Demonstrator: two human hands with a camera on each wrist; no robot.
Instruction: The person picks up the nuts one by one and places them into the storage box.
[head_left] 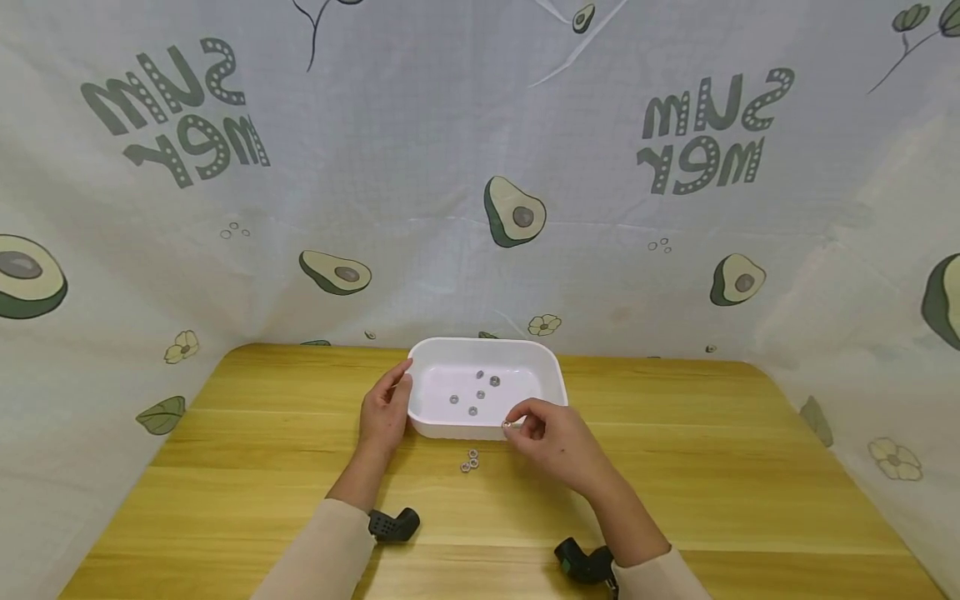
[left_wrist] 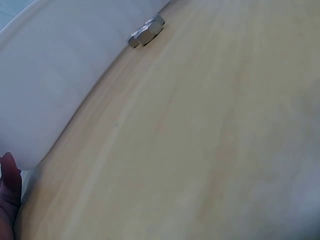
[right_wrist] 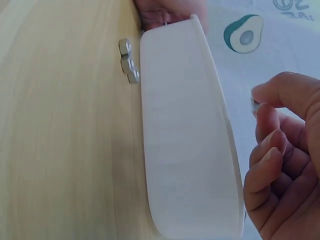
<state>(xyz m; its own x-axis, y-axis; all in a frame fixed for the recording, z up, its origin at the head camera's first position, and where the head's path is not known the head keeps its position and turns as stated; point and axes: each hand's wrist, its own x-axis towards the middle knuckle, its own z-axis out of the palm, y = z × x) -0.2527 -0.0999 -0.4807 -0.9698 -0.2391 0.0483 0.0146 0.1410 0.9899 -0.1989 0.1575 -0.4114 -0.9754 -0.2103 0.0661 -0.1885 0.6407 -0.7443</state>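
Observation:
A white plastic tray [head_left: 472,432] stands on the table, with several metal hex nuts [head_left: 481,395] spread over its floor. My left hand [head_left: 385,414] rests against the tray's left end, its fingertips at the rim and side. Between thumb and index finger my right hand [head_left: 555,440] pinches a small hex nut [right_wrist: 255,105], held over the tray's front rim near its right corner. The other fingers of that hand are curled in. Three more hex nuts [head_left: 469,462] lie close together on the table in front of the tray.
The wood-grain table [head_left: 277,467] runs out to both sides of the tray. Behind it hangs a pale cloth [head_left: 420,167] printed with avocados and lettering. Black wrist devices [head_left: 393,525] sit on both forearms.

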